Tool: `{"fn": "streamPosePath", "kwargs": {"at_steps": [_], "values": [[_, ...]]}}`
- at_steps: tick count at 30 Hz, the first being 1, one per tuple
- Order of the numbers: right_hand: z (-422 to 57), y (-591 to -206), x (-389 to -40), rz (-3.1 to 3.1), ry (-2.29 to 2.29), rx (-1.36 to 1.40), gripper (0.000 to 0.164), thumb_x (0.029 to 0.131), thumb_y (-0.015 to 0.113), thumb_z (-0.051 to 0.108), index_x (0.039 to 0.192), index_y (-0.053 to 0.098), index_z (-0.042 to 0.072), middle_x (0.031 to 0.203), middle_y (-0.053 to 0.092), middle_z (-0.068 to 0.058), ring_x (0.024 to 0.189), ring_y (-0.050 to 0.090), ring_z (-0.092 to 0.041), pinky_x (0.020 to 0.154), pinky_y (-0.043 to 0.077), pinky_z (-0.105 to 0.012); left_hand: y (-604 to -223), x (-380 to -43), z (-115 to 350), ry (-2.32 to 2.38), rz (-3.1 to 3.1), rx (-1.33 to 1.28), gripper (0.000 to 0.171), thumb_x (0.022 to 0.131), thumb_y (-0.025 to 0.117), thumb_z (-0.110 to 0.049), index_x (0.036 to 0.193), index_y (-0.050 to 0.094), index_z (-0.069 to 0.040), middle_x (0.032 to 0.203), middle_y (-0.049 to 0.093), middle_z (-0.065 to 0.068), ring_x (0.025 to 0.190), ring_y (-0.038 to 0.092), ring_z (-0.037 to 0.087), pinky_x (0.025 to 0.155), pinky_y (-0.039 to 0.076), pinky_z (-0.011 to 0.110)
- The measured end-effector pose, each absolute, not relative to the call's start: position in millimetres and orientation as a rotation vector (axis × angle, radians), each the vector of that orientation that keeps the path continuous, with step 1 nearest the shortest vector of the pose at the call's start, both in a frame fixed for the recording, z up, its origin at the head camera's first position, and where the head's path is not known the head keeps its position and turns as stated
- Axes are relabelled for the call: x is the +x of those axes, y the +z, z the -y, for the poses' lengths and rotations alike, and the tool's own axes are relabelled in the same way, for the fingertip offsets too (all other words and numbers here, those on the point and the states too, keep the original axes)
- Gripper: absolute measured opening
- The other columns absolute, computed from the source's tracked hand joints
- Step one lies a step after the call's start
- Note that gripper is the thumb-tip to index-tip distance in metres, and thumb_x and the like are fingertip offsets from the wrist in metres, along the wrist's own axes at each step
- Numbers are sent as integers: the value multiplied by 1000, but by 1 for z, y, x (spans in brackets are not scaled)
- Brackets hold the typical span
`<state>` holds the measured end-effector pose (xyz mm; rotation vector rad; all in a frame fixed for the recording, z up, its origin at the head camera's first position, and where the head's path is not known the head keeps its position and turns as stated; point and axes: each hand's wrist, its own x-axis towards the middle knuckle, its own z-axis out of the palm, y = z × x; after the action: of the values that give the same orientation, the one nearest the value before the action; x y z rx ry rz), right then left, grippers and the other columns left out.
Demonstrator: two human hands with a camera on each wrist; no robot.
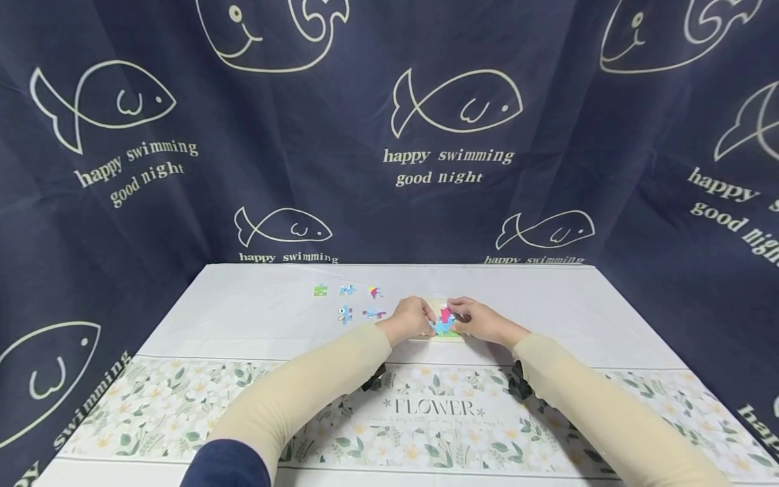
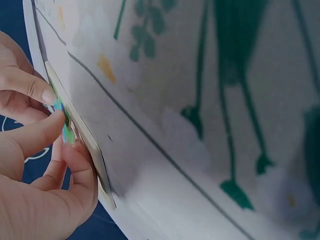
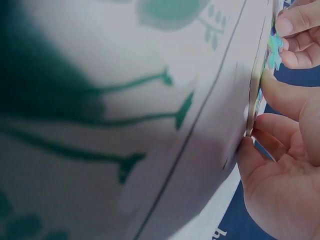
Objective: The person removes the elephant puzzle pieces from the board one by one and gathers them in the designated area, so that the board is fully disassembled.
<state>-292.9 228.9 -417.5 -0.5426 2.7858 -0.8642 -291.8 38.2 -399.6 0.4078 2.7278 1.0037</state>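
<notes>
A shallow light-coloured puzzle tray lies on the table between both hands, with blue, green and pink jigsaw pieces in it. My left hand works over its left part. In the left wrist view, that thumb and index finger pinch a small blue-green jigsaw piece close above the tray. My right hand is at the tray's right side. Its curled fingers hold the tray's end, and the thumb touches near the front edge. Fingers partly hide the pieces inside.
Loose jigsaw pieces lie left of the tray: a green one, a blue one, a red-yellow one, one with an eye and a blue-pink one. A flowered cloth band crosses the front; a dark curtain hangs behind.
</notes>
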Motion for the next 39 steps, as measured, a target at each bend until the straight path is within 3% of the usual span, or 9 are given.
{"fn": "streamPosePath", "kwargs": {"at_steps": [4,9,11,18,26,39], "values": [[-228,-418,-294,-2781,-859,-538,54,93,64,13,138,45,-9,150,37,-21,136,38,-42,111,34,-53,-400,-292,-37,998,-2740,390,17,74,83,-6,85,70,-6,70,57,-1,69,50,13,70,46,23],[-229,-418,-294,-2775,-861,-524,55,93,64,14,138,44,-8,151,37,-21,135,39,-42,110,35,-52,-403,-294,-35,970,-2754,387,12,77,81,-10,84,71,-9,87,68,2,85,59,16,82,51,27],[-229,-417,-294,-2777,-861,-527,55,92,65,14,138,44,-9,150,37,-21,134,40,-42,110,36,-52,-404,-296,-34,988,-2748,385,11,78,80,-10,86,72,-9,88,69,3,85,60,17,79,52,27],[-229,-417,-293,-2776,-856,-545,54,93,64,13,138,45,-9,149,37,-23,137,35,-44,112,31,-55,-407,-300,-29,1354,-2545,272,17,79,74,6,88,62,-3,71,58,3,58,62,11,58,56,21],[-229,-416,-293,-2777,-860,-526,54,93,64,14,138,45,-8,150,37,-22,138,34,-44,113,29,-55,-405,-300,-16,1379,-2594,343,15,80,70,7,88,64,-4,71,56,1,60,56,10,57,54,21],[-228,-417,-288,-2800,-871,-484,56,93,64,16,141,44,-4,153,34,-21,139,32,-42,114,29,-53,-400,-301,6,1313,-2678,343,18,80,66,6,91,69,-8,83,68,10,65,60,12,58,50,20]]}}
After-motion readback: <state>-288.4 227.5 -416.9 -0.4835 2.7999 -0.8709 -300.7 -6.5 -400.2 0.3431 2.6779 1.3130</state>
